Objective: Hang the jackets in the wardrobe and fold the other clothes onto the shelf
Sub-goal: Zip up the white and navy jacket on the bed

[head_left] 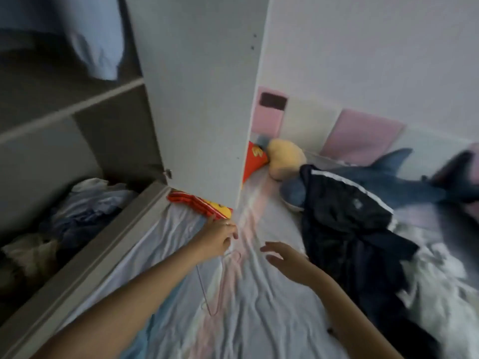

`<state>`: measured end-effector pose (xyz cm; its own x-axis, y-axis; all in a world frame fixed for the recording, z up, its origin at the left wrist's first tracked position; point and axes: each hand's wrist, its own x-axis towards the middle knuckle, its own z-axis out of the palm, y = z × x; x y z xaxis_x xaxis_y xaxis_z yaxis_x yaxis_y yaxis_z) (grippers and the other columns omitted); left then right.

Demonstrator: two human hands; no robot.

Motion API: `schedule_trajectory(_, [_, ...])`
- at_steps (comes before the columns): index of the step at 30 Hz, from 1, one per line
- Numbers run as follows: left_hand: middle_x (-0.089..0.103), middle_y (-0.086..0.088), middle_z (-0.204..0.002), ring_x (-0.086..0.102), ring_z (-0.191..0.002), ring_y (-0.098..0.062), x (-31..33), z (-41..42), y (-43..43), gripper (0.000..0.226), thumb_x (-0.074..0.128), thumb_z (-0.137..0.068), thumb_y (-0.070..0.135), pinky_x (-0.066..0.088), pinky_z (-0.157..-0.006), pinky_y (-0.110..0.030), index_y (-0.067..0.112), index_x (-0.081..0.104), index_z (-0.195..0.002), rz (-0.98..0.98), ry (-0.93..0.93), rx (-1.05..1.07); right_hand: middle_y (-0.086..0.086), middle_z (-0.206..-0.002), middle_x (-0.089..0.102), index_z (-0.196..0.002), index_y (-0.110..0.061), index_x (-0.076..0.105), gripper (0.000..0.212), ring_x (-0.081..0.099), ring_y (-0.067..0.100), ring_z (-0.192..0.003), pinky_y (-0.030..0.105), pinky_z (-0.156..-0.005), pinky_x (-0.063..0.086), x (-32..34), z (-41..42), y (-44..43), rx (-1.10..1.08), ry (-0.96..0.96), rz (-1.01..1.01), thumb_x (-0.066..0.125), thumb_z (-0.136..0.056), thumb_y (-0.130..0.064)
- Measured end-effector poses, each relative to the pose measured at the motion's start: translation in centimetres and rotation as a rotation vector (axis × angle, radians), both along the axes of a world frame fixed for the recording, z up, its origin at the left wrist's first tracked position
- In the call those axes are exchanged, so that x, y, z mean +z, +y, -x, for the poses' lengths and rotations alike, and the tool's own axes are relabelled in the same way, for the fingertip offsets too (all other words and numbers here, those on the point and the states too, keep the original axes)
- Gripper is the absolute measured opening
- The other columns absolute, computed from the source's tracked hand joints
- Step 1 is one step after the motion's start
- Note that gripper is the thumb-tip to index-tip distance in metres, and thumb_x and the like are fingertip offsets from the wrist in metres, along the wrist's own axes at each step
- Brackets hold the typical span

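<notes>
A dark navy jacket (344, 229) with a white stripe lies spread on the bed at the right. My left hand (216, 238) grips the hook of a thin pink wire hanger (207, 288) that lies on the pale sheet. My right hand (285, 260) hovers over the sheet with fingers spread and relaxed, just left of the jacket and apart from it. The wardrobe (77, 107) stands open on the left. A light blue garment (96, 40) hangs at its top, and crumpled clothes (85, 208) lie on its lower shelf.
The white wardrobe door (204, 99) stands open over the bed between my hands and the wall. A blue shark plush (404, 182), a yellow plush (285, 156) and a red-and-yellow cushion (202, 203) lie at the head of the bed. Pink wall pads (363, 133) line the wall.
</notes>
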<state>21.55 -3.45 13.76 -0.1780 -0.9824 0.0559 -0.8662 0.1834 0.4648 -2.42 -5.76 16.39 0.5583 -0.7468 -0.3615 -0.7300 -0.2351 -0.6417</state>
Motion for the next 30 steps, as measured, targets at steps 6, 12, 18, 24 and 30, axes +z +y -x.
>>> schedule_trajectory(6, [0.060,-0.003,-0.115,0.057,-0.114,-0.018,-12.1,13.9,3.1,0.041,0.044,-0.070,0.026,0.040,-0.095,-0.024,0.015,0.069,-0.101,-0.401,0.159,-0.098,0.001,-0.107,0.056,-0.109,-0.016,0.061,0.019,0.050,0.013,-0.101,0.020,-0.087,0.036,-11.1,17.5,4.6,-0.525,0.048,-0.188,0.051,-0.096,-0.007])
schedule_trajectory(12, [0.018,-0.001,-0.155,0.019,-0.143,-0.016,-23.5,25.3,6.0,0.072,0.064,-0.082,0.040,0.029,-0.112,-0.036,0.025,0.033,-0.145,-0.672,-0.107,-0.201,0.002,-0.126,0.049,-0.134,-0.011,0.047,0.041,0.053,0.020,-0.111,0.018,-0.079,0.036,-23.4,27.4,12.2,-0.866,0.212,-0.346,0.052,-0.094,-0.012])
schedule_trajectory(18, [-0.035,-0.010,-0.151,-0.029,-0.141,-0.029,-35.1,32.9,6.7,0.143,0.073,-0.052,0.075,0.005,-0.112,-0.060,0.031,-0.033,-0.138,-0.946,-0.276,-0.107,0.008,-0.149,0.025,-0.149,-0.013,0.018,0.073,0.032,0.025,-0.136,0.034,-0.105,0.033,-30.8,34.1,13.8,-0.866,0.422,-0.171,0.059,-0.089,-0.020])
schedule_trajectory(24, [-0.062,-0.016,-0.124,-0.050,-0.125,-0.035,-40.6,36.4,8.1,0.172,0.074,-0.028,0.081,-0.008,-0.096,-0.076,0.016,-0.054,-0.123,-0.931,-0.403,0.074,0.017,-0.154,0.011,-0.152,-0.033,0.000,0.102,0.028,0.034,-0.134,0.042,-0.103,0.035,-35.2,36.4,5.3,-0.589,0.642,0.258,0.072,-0.080,-0.037])
schedule_trajectory(30, [-0.064,-0.014,-0.122,-0.048,-0.126,-0.036,-41.1,36.4,7.9,0.172,0.078,-0.030,0.076,-0.010,-0.096,-0.076,0.018,-0.053,-0.124,-0.935,-0.385,0.059,0.012,-0.126,0.049,-0.137,-0.024,0.043,0.046,0.046,0.033,-0.113,0.034,-0.070,0.038,-39.8,34.7,0.5,-0.559,0.632,0.157,0.051,-0.093,-0.017])
